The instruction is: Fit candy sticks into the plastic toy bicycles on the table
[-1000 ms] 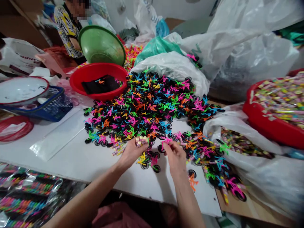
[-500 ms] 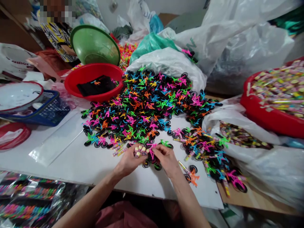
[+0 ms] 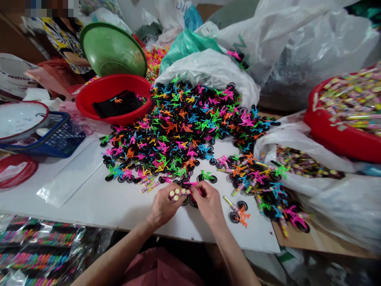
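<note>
My left hand [image 3: 164,206] is closed around a bundle of several candy tubes [image 3: 177,194] with pale round ends, over the white tabletop. Beside it, my right hand [image 3: 208,200] pinches a pink toy bicycle [image 3: 195,187] against the bundle; its black wheels partly show below the fingers. Just behind my hands lies a green toy bicycle [image 3: 206,176]. An orange toy bicycle [image 3: 243,215] rests right of my right hand, with one tube near it. A large heap of colourful toy bicycles [image 3: 178,131] spreads behind.
A red basin [image 3: 85,101] and a tilted green basin [image 3: 113,49] stand behind left. At left is a blue basket [image 3: 64,137]. A red tub [image 3: 324,137] and a plastic bag [image 3: 327,202] hold tubes at right. Behind left stands a person [image 3: 64,39].
The pink bicycle has turned and sits lower against the bundle, between my hands. The green bicycle behind shows more fully. The whole view has shifted slightly.
</note>
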Action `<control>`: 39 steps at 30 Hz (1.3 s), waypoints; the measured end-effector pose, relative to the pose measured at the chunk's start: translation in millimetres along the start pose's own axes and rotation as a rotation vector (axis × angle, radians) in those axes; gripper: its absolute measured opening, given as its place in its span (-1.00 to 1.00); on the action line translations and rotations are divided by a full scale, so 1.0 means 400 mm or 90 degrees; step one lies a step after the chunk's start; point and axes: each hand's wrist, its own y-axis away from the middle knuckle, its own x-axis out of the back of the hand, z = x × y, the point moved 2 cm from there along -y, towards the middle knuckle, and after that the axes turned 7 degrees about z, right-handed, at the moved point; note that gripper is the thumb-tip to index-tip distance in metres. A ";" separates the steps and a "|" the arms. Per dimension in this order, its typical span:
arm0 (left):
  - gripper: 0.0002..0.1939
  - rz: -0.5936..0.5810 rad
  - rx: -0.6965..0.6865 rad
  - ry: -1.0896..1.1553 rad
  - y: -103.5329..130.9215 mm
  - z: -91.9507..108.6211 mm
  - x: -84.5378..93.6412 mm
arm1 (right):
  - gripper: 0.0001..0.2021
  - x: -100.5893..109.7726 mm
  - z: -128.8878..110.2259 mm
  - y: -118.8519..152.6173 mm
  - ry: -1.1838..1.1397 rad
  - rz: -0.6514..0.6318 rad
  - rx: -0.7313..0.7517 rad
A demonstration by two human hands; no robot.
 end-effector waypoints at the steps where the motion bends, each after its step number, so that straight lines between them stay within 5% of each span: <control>1: -0.90 0.014 0.004 -0.003 0.002 -0.002 -0.009 | -0.79 0.004 -0.009 0.003 0.056 0.026 0.043; 5: -0.85 -0.004 0.042 0.034 0.005 0.000 -0.056 | -0.83 0.013 -0.035 0.013 0.192 0.079 0.146; 8: -0.81 -0.043 0.090 0.104 -0.002 0.009 -0.075 | -0.79 0.059 -0.032 0.005 0.163 0.033 0.106; 11: -0.78 -0.076 0.143 0.125 -0.016 0.008 -0.055 | -0.75 0.196 -0.052 -0.016 0.198 0.035 0.100; 15: -0.73 -0.043 0.190 0.100 -0.026 -0.007 -0.008 | -0.72 0.374 -0.112 -0.064 0.572 0.302 0.232; 17: -0.72 -0.071 0.192 0.097 -0.020 -0.006 -0.007 | -0.73 0.349 -0.107 -0.097 0.691 0.280 0.304; 20: -0.76 -0.097 0.168 0.095 -0.008 0.010 -0.019 | -0.61 0.205 -0.033 -0.152 0.689 -0.008 0.321; 22: -0.78 -0.085 0.138 0.088 -0.007 0.021 -0.016 | -0.59 0.123 0.023 -0.178 0.667 -0.129 0.279; 26: -0.76 -0.079 0.138 0.128 -0.015 0.025 0.009 | -0.90 0.101 0.053 -0.183 0.620 -0.122 0.187; 30: -0.73 -0.103 0.160 0.179 -0.019 0.021 0.006 | -0.69 0.127 -0.016 -0.111 0.370 -0.058 0.161; 35: -0.72 -0.127 0.156 0.200 -0.021 0.029 -0.005 | -0.70 0.074 -0.043 -0.026 0.045 -0.162 0.021; 39: -0.73 -0.137 0.172 0.189 -0.012 0.024 0.011 | -0.73 0.045 -0.031 -0.016 -0.065 -0.237 -0.048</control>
